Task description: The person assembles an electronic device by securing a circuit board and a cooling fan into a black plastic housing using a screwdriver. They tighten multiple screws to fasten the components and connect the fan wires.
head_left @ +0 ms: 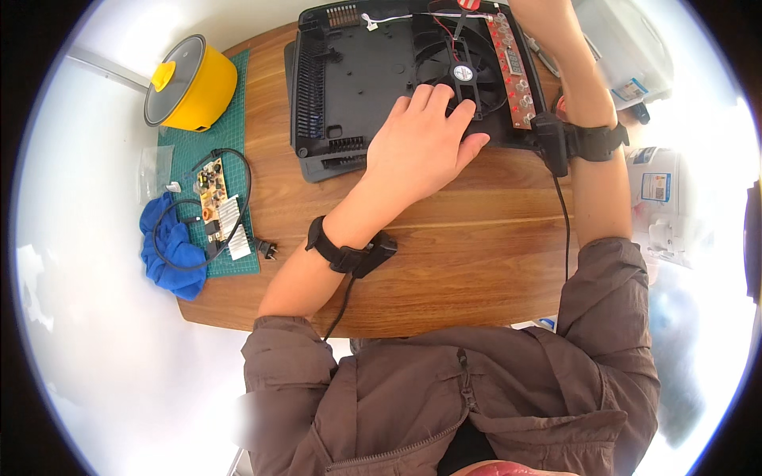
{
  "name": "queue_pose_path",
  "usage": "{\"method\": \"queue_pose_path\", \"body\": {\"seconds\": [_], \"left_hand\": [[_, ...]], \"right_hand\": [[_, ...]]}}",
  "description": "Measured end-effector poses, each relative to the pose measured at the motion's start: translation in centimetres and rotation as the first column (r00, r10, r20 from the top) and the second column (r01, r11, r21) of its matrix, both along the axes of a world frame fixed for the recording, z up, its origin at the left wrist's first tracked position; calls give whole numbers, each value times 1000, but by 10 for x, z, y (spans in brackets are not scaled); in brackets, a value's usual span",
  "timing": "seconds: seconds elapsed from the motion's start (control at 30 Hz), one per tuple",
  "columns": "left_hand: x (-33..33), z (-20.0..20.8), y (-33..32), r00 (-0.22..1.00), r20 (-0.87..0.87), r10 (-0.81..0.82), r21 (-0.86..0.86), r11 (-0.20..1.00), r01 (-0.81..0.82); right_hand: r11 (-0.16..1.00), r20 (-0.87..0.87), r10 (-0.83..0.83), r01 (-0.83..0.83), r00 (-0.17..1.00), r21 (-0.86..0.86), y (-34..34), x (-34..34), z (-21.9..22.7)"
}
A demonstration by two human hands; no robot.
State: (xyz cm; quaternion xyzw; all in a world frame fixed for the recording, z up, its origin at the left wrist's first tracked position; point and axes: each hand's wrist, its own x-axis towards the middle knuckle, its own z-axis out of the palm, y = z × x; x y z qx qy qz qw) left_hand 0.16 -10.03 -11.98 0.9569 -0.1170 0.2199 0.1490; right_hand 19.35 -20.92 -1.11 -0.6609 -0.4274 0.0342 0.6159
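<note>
My left hand lies over the lower part of a black fan, its fingers spread and touching the fan or its housing. The fan sits inside an upturned black plastic housing with slotted vents. Along the housing's right side runs a narrow circuit board with red parts and a small display. My right hand reaches to the top edge beyond the board; its fingers are cut off from view. Left of it, a red-ended tool with a dark shaft points down at the fan. A white connector trails thin wires.
A yellow pot with a lid stands on a green cutting mat at the left. On the mat lie a power circuit board with a black plugged cord and a blue cloth. Clear plastic containers stand at the right.
</note>
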Motion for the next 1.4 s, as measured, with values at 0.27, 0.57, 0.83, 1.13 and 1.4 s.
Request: {"method": "queue_pose_path", "body": {"seconds": [0.27,0.57,0.83,1.13,1.4], "left_hand": [[-1,-2,4,1000,5,28,6,1000,-28],[2,-2,3,999,49,21,33,999,-23],[1,-2,1,999,30,11,32,999,-12],[2,-2,0,1000,24,8,41,999,-9],[1,-3,3,1000,14,13,36,999,-14]], "right_hand": [[916,243,-395,400,886,32,19,-25,-3],[999,-71,-34,35,997,16,-4,3,3],[994,4,-87,87,996,-68,2,-14,8],[961,478,-264,270,838,58,7,5,-1],[960,117,-215,232,970,-159,5,-20,13]]}}
